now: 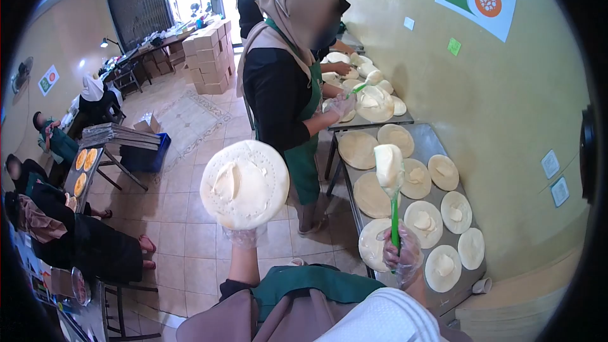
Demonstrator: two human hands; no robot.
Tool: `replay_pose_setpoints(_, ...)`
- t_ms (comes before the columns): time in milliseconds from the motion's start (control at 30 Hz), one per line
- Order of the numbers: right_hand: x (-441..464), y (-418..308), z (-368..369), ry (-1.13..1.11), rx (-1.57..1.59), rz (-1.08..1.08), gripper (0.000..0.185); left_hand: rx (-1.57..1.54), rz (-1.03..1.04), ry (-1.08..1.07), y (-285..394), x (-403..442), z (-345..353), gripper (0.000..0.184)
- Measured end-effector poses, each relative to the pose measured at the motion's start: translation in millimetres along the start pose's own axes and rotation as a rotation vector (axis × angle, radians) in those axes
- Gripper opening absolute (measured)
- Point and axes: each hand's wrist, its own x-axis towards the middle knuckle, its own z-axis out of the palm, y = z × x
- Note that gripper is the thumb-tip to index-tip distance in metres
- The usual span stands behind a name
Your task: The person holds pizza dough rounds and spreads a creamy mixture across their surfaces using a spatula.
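Note:
A round, pricked flat dough base (253, 199) with a smear of white cream on top rests raised on my left hand (246, 235), which wears a clear glove and is mostly hidden beneath it. My gloved right hand (403, 253) is closed around the green handle of a spatula (389, 168), held upright with a thick lump of white cream on its head. Behind and around the spatula, several dough bases (423, 223) lie on the metal table (425, 142), most with a dab of cream in the middle.
A co-worker (278, 88) in a green apron stands ahead at another table (405, 119) of bases, holding a green spatula. Stacked cartons (206, 57) stand beyond. More people work along the left side, near trays (120, 134) and a table with orange-topped bases (80, 183).

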Motion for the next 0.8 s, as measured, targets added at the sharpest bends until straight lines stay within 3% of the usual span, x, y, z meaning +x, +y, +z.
replay_pose_setpoints(267,3,-1,2,-0.106,0.063,-0.103,0.042,0.075,0.234,-0.069,31,42,18,0.056)
replay_pose_setpoints(467,-22,0,-5,0.000,0.147,-0.222,0.041,0.141,0.463,0.026,72,47,3,0.057)
replay_pose_setpoints(567,-43,5,-10,0.212,0.162,-0.304,0.041,0.163,0.507,0.096,77,39,-9,0.057)
replay_pose_setpoints(800,-70,8,-12,0.467,0.154,-0.495,0.045,0.178,0.516,0.208,78,21,-33,0.058)
